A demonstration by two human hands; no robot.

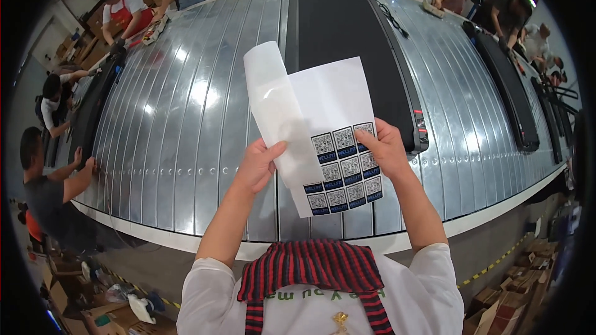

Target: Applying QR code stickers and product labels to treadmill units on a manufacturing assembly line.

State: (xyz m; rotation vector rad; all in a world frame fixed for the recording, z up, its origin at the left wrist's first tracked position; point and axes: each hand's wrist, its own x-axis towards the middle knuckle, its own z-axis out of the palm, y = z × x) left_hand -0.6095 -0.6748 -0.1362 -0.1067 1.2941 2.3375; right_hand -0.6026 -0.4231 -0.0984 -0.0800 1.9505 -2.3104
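Between my two hands is a white sticker sheet (332,93), its lower part printed with rows of square code labels with dark blue bands. My right hand (388,149) pinches its right edge, thumb on top over a label. My left hand (257,164) is closed on a curled, slightly see-through white sheet (267,84) that overlaps the sticker sheet's left side. Whether the two sheets are joined cannot be made out. Beyond them, a flat black machine like a walking treadmill (341,31) lies on the ribbed metal table, partly covered by the papers.
The shiny metal table (180,118) has a pale rim in front of me. Similar long black machines lie at its left (99,105) and right (506,87). A black cable (391,18) rests by the central machine. Several people work around the table; cardboard boxes (515,298) lie at lower right.
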